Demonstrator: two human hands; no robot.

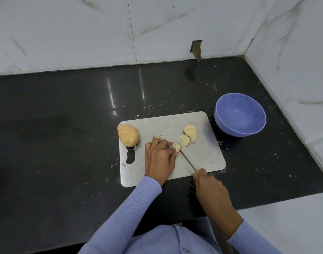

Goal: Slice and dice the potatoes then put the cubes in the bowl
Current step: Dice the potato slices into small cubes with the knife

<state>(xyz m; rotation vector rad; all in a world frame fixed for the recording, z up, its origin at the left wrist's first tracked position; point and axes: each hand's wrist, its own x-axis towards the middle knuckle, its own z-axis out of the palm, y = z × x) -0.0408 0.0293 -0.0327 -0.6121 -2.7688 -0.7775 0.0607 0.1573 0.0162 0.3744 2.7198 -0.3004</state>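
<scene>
I look down at a dark surface (65, 143) with a metal cutting board (208, 158) on it. At the board's left end lies a whole potato (128, 135), not yet cut. Just right of it sits a small heap of cubes (159, 136), near my left hand (159, 158), whose curled fingers press down on the potato piece (176, 146) I am cutting. The knife (187, 160) runs from that piece back to my right hand (210, 187), which is wrapped around its handle. Further right, a few slices (190, 135) wait on the board, overlapping. Beyond the board's right edge stands a blue bowl (240, 114), with nothing in it. I judge the work well short of half done: one potato partly diced, one untouched, no cubes moved.
</scene>
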